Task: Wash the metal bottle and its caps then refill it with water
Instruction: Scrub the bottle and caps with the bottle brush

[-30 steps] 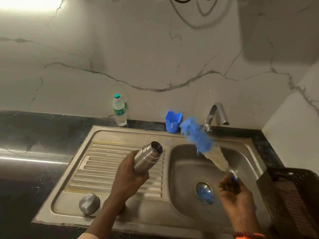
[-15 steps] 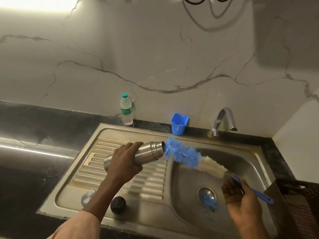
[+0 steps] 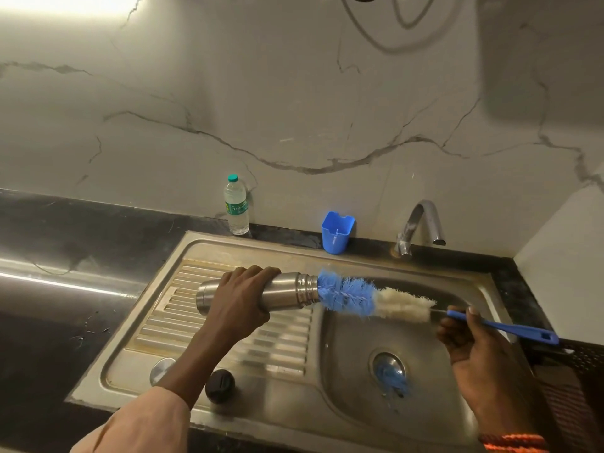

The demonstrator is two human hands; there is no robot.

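My left hand (image 3: 240,299) grips the bottle (image 3: 281,291) level; my right hand (image 3: 470,335) pinches the brush (image 3: 353,297), which I should feed straight in, twisting.

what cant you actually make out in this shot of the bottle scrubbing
All in the head view:
- How far the brush tip reaches inside the metal bottle: the steel wall hides it.
- The round metal cap on the drainboard: half covered by the left forearm.
- The blue thing at the sink drain: blurred.
- The dark basket: cut off by the right edge.
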